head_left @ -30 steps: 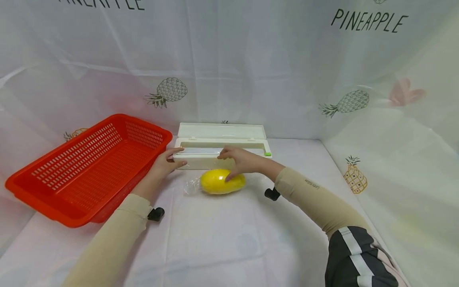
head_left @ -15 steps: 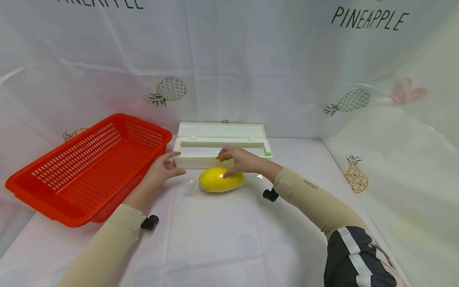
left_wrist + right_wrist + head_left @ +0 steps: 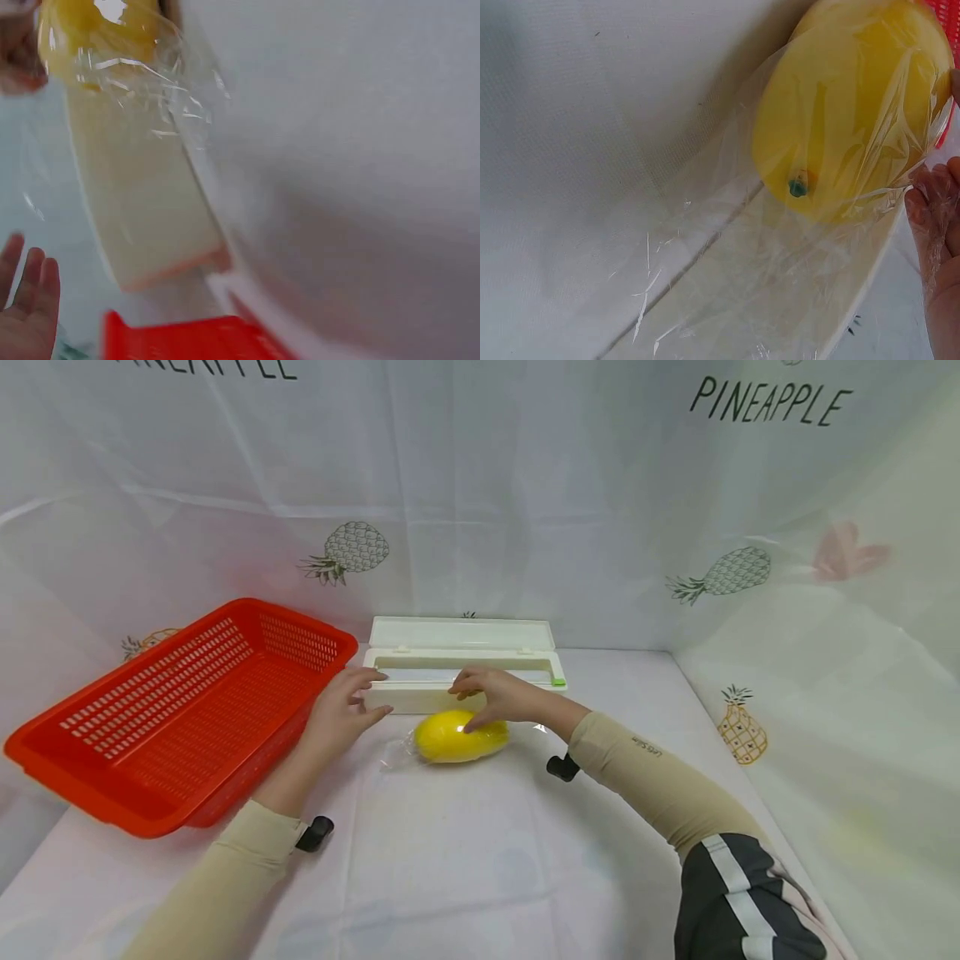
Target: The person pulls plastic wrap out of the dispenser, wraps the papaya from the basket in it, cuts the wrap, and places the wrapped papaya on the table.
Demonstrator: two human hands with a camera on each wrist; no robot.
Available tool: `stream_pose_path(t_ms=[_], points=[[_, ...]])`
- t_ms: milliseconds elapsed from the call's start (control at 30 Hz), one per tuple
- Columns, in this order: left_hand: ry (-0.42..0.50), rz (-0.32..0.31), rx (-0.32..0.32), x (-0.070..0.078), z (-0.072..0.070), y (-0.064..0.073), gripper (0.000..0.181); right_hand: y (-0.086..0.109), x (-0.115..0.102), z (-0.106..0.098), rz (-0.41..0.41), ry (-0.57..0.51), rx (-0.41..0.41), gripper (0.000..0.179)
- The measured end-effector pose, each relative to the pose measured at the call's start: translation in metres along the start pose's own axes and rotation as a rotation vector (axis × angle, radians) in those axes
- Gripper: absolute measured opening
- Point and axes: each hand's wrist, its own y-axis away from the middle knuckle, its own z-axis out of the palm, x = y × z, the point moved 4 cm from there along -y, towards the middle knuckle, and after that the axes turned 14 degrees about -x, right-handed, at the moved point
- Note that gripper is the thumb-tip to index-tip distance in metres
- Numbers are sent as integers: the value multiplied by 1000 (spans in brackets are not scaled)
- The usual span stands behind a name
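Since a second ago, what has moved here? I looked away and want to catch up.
The left hand came off the left end of the white dispenser box, drew back a little, and now reaches toward it again, fingers straight. The right hand stayed resting on the film-covered yellow fruit. The red basket and the box kept their places.

Right hand is resting fingertips on the film-wrapped yellow fruit; left hand is hovering open by the white dispenser box. Red basket is sitting left.

Red basket blurred, cut off in left wrist view
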Motion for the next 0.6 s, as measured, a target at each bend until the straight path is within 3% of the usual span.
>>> stream_pose_path(t_ms=[100,200,400,600], points=[[-89,92,-83,21,8,-7,39,0,0,-1,-1,1,3,61],[-133,111,-166,32,16,-16,35,-1,0,-1,1,-1,4,59],[-179,84,-243,37,26,-30,25,-2,-1,0,-22,-2,-13,60],[-183,13,-288,36,30,-39,18,-3,-2,-1,-19,28,-10,60]])
